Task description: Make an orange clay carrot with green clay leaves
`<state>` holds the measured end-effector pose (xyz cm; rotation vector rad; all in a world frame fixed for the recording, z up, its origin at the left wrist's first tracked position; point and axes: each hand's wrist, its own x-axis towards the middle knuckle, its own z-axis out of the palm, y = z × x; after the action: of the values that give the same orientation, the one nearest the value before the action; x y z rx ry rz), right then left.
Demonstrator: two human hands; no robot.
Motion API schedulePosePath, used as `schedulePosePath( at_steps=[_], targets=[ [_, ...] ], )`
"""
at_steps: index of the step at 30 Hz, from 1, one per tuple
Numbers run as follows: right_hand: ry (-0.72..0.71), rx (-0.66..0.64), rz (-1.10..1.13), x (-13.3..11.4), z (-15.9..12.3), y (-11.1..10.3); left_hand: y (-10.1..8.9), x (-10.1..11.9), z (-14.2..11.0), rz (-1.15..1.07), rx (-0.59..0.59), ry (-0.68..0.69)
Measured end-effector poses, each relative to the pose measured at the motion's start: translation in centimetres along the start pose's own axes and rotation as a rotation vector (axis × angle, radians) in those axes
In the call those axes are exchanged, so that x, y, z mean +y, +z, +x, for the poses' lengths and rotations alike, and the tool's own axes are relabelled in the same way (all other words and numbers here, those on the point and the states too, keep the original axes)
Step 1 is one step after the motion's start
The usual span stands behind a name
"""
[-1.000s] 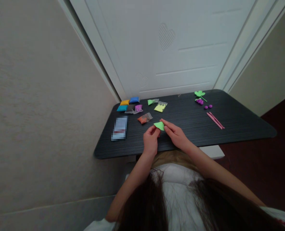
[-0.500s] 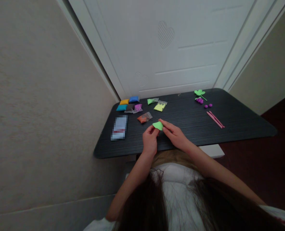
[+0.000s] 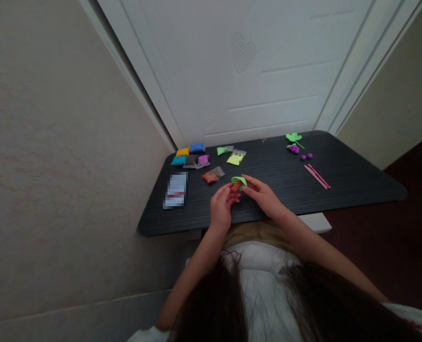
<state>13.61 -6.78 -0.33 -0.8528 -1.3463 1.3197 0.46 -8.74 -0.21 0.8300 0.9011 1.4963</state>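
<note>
A thin piece of light green modelling clay (image 3: pixel 238 180) is held up over the front part of the dark table. My left hand (image 3: pixel 221 205) has its fingertips on the clay from the left and below, partly hidden under it. From the right, my right hand (image 3: pixel 264 195) pinches the clay's edge between thumb and fingers. The piece looks curved, like a small cap over a fingertip. Just beyond the hands lies a bag of orange clay (image 3: pixel 211 176).
Bags of yellow-green clay (image 3: pixel 235 157), green clay (image 3: pixel 224 150) and purple clay (image 3: pixel 203 160) lie behind, with several others. At right are a green clay leaf shape (image 3: pixel 294 137), purple balls (image 3: pixel 294 149) and pink tools (image 3: pixel 317 176). A blurred, pale rectangular object (image 3: pixel 176 191) lies left.
The green clay has turned from a flat-looking, face-up piece to a curved, tilted one and shifted slightly right. The fingers of my left hand have spread a little beneath it.
</note>
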Motion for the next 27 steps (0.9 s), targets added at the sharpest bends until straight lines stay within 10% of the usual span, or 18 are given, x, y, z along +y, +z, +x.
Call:
schedulePosePath(
  at_steps=[4, 12, 27],
  targets=[
    [0.103, -0.011, 0.262, -0.6, -0.2, 0.0, -0.3, -0.1, 0.1, 0.042, 0.072, 0.087],
    [0.229, -0.028, 0.378, -0.6, -0.3, 0.0, -0.5, -0.4, 0.2, 0.279, -0.171, 0.129],
    [0.265, -0.114, 0.255, -0.8, -0.2, -0.1, -0.3, 0.5, 0.0, -0.021, -0.267, -0.150]
  ],
)
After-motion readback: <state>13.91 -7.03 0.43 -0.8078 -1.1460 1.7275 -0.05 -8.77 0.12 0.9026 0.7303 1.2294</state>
